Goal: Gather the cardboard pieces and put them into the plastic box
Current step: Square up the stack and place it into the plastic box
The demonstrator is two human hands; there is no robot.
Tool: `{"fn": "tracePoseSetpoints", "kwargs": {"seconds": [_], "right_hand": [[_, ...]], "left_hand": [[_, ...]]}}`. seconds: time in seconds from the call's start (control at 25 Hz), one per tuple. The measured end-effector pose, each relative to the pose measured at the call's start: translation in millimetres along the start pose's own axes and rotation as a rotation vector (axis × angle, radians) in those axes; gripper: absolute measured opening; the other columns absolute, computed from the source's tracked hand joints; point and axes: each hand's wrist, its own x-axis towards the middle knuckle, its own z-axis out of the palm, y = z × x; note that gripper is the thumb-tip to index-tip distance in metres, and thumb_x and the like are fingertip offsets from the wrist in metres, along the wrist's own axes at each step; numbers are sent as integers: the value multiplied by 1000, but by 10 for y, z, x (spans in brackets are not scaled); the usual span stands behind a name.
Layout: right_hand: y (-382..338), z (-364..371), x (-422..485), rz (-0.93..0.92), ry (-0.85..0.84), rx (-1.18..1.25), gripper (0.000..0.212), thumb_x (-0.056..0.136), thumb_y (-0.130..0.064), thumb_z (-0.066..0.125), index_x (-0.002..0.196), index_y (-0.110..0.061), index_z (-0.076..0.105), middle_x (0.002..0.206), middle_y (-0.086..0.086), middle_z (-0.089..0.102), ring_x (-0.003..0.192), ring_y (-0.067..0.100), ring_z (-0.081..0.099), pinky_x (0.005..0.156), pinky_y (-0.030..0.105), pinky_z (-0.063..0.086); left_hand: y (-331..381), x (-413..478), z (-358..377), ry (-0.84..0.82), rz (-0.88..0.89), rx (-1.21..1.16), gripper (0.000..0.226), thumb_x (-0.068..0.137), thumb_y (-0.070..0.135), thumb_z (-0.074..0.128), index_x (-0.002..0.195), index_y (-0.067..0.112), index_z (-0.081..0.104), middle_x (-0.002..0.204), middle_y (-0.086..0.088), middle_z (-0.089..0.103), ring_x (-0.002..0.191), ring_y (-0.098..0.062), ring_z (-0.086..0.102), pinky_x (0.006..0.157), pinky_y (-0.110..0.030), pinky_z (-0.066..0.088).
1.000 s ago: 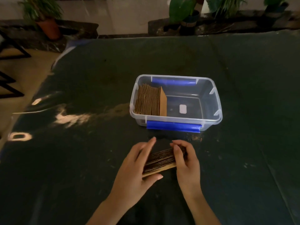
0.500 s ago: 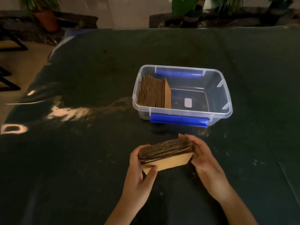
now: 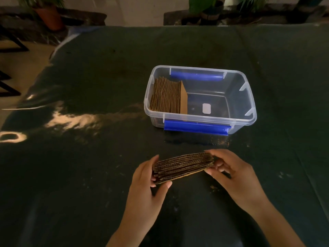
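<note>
A stack of brown corrugated cardboard pieces point(image 3: 183, 166) is held flat between both hands, just above the dark table. My left hand point(image 3: 149, 186) grips its left end, thumb underneath. My right hand point(image 3: 231, 172) pinches its right end. Beyond the stack stands a clear plastic box point(image 3: 249, 107) with blue clip handles. Inside the box, another batch of cardboard pieces point(image 3: 167, 95) stands on edge against the left wall. The right part of the box floor is bare apart from a small white label.
The dark table covering point(image 3: 89, 175) spreads all around, with bright light reflections at the left. Its left edge drops to a tan floor with black furniture legs. Potted plants point(image 3: 48, 13) stand beyond the far edge.
The stack has been lifted off the table and squared up between my hands, its flat underside tilting out of sight. The view has shifted slightly; the box has not moved.
</note>
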Motion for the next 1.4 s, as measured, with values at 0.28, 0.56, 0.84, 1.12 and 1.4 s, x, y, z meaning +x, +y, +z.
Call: {"fn": "tracePoseSetpoints", "kwargs": {"seconds": [0.28, 0.56, 0.84, 1.12, 1.4], "right_hand": [[43, -10, 14, 25, -26, 107, 69, 75, -3, 68, 114, -53, 40, 93, -12, 64, 90, -3, 62, 77, 1, 45], [34, 13, 37, 13, -1, 102, 54, 75, -3, 68, 105, -45, 51, 97, -12, 65, 92, -3, 63, 83, 8, 49], [-226, -392, 124, -113, 24, -226, 40, 70, -10, 74, 107, -22, 64, 101, -9, 62, 79, 1, 63, 72, 16, 55], [-621, -1723, 1029, -332, -40, -427, 30, 73, -15, 71, 102, -20, 67, 80, -2, 67, 70, 7, 65, 72, 16, 50], [-89, -1615, 2021, -193, -292, -523, 18, 80, -13, 65, 94, -23, 67, 78, -10, 68, 72, -12, 57, 59, 11, 40]], "left_hand": [[42, 18, -98, 7, 59, 13, 65, 72, 52, 53, 128, 50, 21, 121, 17, 41, 105, 18, 42, 79, 6, 33], [56, 42, -86, 104, 156, 137, 59, 70, 15, 74, 118, 35, 45, 108, 12, 48, 86, -5, 55, 63, -6, 45], [371, 102, -151, 158, 237, 210, 51, 59, 16, 81, 105, 17, 61, 93, 6, 64, 89, -5, 52, 71, -9, 38], [1362, 797, 6, 326, 321, 66, 34, 73, 30, 69, 102, 20, 58, 97, 7, 65, 94, -3, 51, 79, -9, 38], [1641, 1283, 610, 347, 88, 70, 34, 74, 31, 71, 98, 14, 55, 92, -4, 65, 89, -18, 59, 77, -30, 53]]}}
